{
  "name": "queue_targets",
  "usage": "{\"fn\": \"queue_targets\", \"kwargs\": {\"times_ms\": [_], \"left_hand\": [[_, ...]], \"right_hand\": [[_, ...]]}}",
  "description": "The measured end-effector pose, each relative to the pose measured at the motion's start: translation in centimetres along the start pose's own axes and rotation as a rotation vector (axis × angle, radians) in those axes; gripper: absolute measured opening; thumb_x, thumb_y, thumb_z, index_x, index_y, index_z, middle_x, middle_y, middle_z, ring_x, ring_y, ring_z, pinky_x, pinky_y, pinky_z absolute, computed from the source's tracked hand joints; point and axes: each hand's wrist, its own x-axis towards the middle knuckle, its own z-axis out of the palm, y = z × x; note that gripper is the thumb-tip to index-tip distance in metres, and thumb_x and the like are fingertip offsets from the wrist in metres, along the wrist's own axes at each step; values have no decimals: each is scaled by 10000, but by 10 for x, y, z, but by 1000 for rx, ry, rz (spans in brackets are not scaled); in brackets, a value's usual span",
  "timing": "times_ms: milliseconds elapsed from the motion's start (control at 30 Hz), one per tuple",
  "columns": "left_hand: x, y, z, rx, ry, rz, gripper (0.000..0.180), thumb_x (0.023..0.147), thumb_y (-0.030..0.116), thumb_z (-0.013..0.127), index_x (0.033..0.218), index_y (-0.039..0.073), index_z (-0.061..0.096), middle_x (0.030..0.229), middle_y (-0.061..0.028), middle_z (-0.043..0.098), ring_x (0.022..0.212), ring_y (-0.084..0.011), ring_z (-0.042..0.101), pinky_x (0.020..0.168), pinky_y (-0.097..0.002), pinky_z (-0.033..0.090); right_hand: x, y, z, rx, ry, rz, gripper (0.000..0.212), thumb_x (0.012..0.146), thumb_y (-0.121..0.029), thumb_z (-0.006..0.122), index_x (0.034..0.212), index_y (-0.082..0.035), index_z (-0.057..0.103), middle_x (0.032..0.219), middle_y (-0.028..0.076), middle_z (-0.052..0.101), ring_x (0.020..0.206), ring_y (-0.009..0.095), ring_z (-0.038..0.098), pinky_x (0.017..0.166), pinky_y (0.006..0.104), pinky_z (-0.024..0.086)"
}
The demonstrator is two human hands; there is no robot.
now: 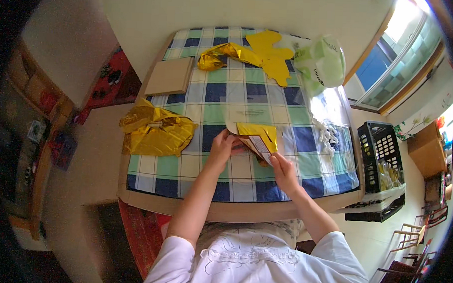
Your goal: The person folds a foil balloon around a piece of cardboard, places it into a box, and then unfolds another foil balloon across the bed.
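Observation:
Over the near middle of the checked cloth, my left hand [221,150] and my right hand [285,174] hold a thin printed card [259,143] between them. Left fingers close on its left end, partly hidden behind it; the right thumb and fingers pinch its lower right corner. Just behind the card shows a folded piece of shiny gold foil [268,131]. A clear plastic bag [252,114] with small print lies flat beyond it. Left of my hands rests a crumpled gold foil balloon [159,134].
A flat cardboard box [170,77] lies at the far left of the table. Farther back are a twisted gold foil strip [234,52], a yellow scalloped foil shape [274,58] and a green-white plastic bag [321,62]. White strings [327,137] lie right; a black crate [381,147] stands beside the table.

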Motion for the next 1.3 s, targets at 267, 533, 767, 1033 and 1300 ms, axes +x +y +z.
{"fn": "queue_targets", "kwargs": {"times_ms": [267, 533, 767, 1033, 1300], "left_hand": [[12, -22, 10, 284, 44, -39, 218, 940, 114, 507, 1095, -15, 590, 997, -116, 659, 854, -203, 659, 759, -349, 561], [19, -52, -2, -283, -166, -12, 310, 906, 117, 559, 1188, -11, 566, 1086, -112, 654, 947, -186, 652, 801, -322, 542], [28, -71, 3, 96, -109, 190, 390, 978, 232, 435, 1304, 21, 470, 1213, -154, 584, 1068, -282, 612, 902, -410, 534], [5, -52, 9, 110, -48, -28, 492, 925, 379, 496, 1309, 76, 435, 1062, -158, 652, 801, -282, 698, 586, -363, 611], [-3, -47, 24, -94, -3, -5, 485, 927, 340, 532, 1306, 55, 431, 1168, -140, 598, 960, -269, 661, 691, -378, 613]], "right_hand": [[-2, -9, 0, -114, -88, 95, 210, 979, -179, 506, 1038, 5, 590, 759, 202, 568, 708, 190, 586, 642, 324, 470], [-1, -7, 4, -396, -235, -405, 452, 844, -1, 563, 1292, -52, 521, 1336, 163, 516, 1270, 314, 470, 1092, 459, 332], [12, -9, 0, -389, -203, -396, 653, 730, 109, 496, 1348, -102, 485, 1388, 147, 475, 1307, 319, 427, 1105, 469, 315], [23, -13, 4, -320, -172, -324, 640, 729, 105, 476, 1329, -116, 518, 1331, 155, 529, 1248, 327, 490, 1078, 444, 359], [22, -18, 11, -295, -96, -328, 631, 729, 118, 471, 1316, -108, 529, 1314, 174, 537, 1225, 332, 508, 1045, 438, 398]]}}
